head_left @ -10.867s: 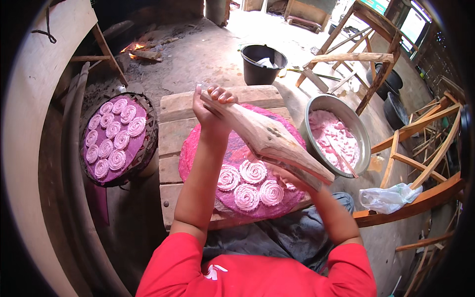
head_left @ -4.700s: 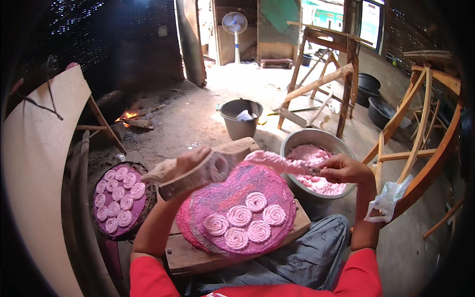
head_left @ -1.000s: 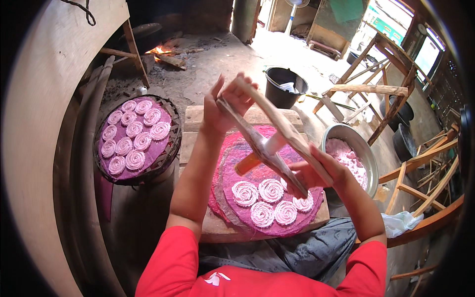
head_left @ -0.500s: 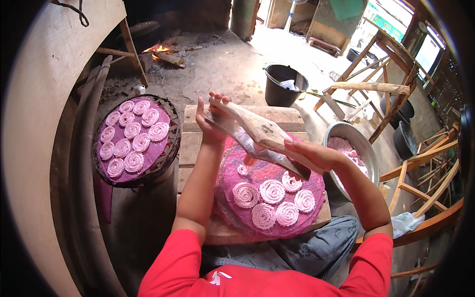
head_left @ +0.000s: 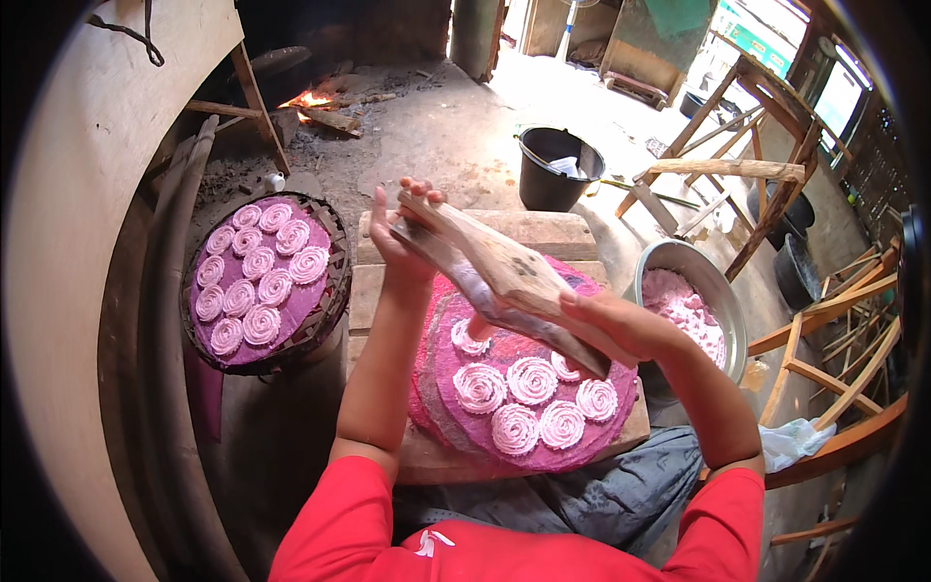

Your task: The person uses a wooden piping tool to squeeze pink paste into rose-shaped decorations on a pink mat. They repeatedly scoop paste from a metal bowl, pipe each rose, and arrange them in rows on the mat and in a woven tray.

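- the wooden press (head_left: pixel 504 281) is up off the surface, slanting from 11 o'clock down to 4 o'clock over the pink round mat (head_left: pixel 529 388); your left hand (head_left: pixel 402 228) is clenched round its far end, your right hand (head_left: pixel 621 325) wraps the near end.
- a small dough coil (head_left: pixel 470 338) sits just under the press, so you look to be piping the next spiral; the next move likely calls for steady pressure and a slow circling wrist.
- five finished spirals (head_left: pixel 531 380) lie toward 6 o'clock on the mat, leaving bare room at 12.
- the mat rests on the plank surface (head_left: pixel 524 231).
- at 3 o'clock, a metal bowl (head_left: pixel 722 310) of pink dough; at 9 o'clock, a full woven tray (head_left: pixel 335 291).
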A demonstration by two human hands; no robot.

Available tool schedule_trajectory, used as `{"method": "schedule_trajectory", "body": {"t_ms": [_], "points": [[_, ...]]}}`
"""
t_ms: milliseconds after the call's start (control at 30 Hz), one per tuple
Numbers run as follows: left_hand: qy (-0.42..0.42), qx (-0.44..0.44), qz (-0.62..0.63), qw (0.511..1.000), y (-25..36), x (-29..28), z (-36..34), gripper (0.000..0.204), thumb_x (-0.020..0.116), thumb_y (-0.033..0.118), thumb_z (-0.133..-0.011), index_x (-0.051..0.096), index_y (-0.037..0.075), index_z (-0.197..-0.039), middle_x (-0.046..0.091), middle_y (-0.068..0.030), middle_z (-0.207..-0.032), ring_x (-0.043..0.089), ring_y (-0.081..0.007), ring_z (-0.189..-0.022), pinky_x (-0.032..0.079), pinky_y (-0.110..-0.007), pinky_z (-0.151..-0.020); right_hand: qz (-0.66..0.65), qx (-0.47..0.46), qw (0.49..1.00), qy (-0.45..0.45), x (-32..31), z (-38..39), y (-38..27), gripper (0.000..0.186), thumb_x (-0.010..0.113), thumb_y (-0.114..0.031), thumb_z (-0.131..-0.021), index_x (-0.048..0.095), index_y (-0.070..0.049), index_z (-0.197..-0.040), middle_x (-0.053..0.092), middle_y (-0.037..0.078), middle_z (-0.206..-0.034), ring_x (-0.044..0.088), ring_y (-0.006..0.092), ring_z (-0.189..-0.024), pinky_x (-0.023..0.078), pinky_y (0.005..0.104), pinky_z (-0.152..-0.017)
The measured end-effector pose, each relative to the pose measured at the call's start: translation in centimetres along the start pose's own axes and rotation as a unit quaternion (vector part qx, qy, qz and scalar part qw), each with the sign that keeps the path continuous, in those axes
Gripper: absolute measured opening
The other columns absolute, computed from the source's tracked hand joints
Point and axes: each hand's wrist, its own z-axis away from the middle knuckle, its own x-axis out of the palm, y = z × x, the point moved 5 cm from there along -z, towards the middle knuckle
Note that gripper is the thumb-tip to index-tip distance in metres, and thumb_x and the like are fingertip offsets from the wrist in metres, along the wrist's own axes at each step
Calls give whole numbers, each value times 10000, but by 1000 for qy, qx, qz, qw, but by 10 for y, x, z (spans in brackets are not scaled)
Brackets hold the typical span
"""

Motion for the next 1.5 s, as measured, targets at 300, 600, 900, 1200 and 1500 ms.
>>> {"method": "schedule_trajectory", "body": {"t_ms": [300, 600, 900, 1200, 1500], "points": [[20, 12, -35, 999, 13, -7, -8, 311, 382, 409, -983, 568, 162, -953, 590, 24, -869, 587, -166, -823, 426, -472, -846, -10, -16, 1000, -1, 11, -23, 12, 645, 489, -577, -922, 666, 33, -808, 608, 59, -620, 600, 133, -544, 462, 272, -477], [5, 51, 50, 997, 31, -25, 29, 284, 428, 383, -991, 554, 134, -936, 550, -2, -825, 543, -193, -793, 459, -377, -783, -374, -38, 884, -277, 37, -67, 60, 700, 389, -543, -971, 363, 15, -1394, 617, 272, -1059, 674, 316, -793, 568, 410, -708], [19, 101, 136, 985, 35, -29, 30, 206, 475, 290, -992, 532, 102, -931, 528, -20, -822, 522, -186, -770, 468, -279, -661, -386, -163, 895, -153, 83, -111, 82, 462, 511, -392, -956, 487, -38, -1251, 589, 130, -959, 588, 182, -716, 525, 323, -579], [3, 81, 27, 996, 35, 10, 13, 280, 492, 426, -968, 558, 160, -912, 550, 38, -801, 538, -150, -759, 433, -251, -570, 274, -195, 929, 155, 87, -118, 78, 292, 627, -329, -888, 640, -43, -945, 602, 128, -807, 563, 204, -773, 436, 346, -690], [114, -15, -27, 993, -37, -3, -15, 473, 446, 522, -956, 590, 79, -873, 590, -66, -787, 562, -247, -821, 441, -440, -887, -231, -11, 961, -150, -24, -23, 69, 680, 320, -609, -968, 491, -31, -1284, 628, 144, -1008, 617, 199, -826, 494, 316, -714]]}}
